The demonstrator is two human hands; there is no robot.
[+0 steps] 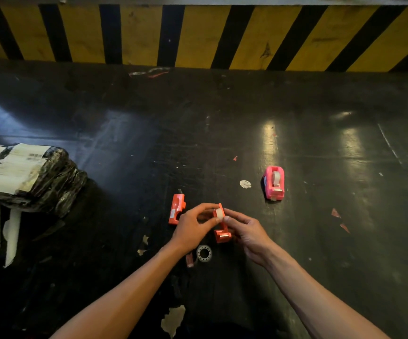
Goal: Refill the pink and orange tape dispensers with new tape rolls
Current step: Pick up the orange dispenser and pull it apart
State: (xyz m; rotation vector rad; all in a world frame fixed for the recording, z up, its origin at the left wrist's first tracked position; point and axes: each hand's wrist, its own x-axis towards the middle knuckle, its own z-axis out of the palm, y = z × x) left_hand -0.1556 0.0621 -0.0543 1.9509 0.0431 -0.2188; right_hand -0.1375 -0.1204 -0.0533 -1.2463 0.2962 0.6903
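Where the two hands meet above the dark, scuffed work surface (pixel 320 241), one half of the orange tape dispenser (pixel 222 234) is held upright, its cutter end nearest the person.

Left hand (pixel 193 228): fingers curled, thumb and fingertips pressed against the clear tape roll (pixel 218 213) seated at the top of that half.

Right hand (pixel 249 232): fingers bent around the half from the right, thumb tip touching the roll; how firmly it pinches cannot be told.

Second orange dispenser half (pixel 177 208): lying flat on the surface, just left of the left hand, apart from the held half.

Pink tape dispenser (pixel 274 182): standing on the surface, well to the right of and beyond the hands, a roll visible in its cradle.

Loose tape roll (pixel 204 253): clear, lying flat on the surface near the left wrist.

Round white sticker (pixel 245 184): flat on the surface, left of the pink dispenser.

Black-wrapped parcel (pixel 26 177): at the left edge, white printed labels on top.

Yellow-and-black striped barrier (pixel 198 35): runs along the far side of the surface.
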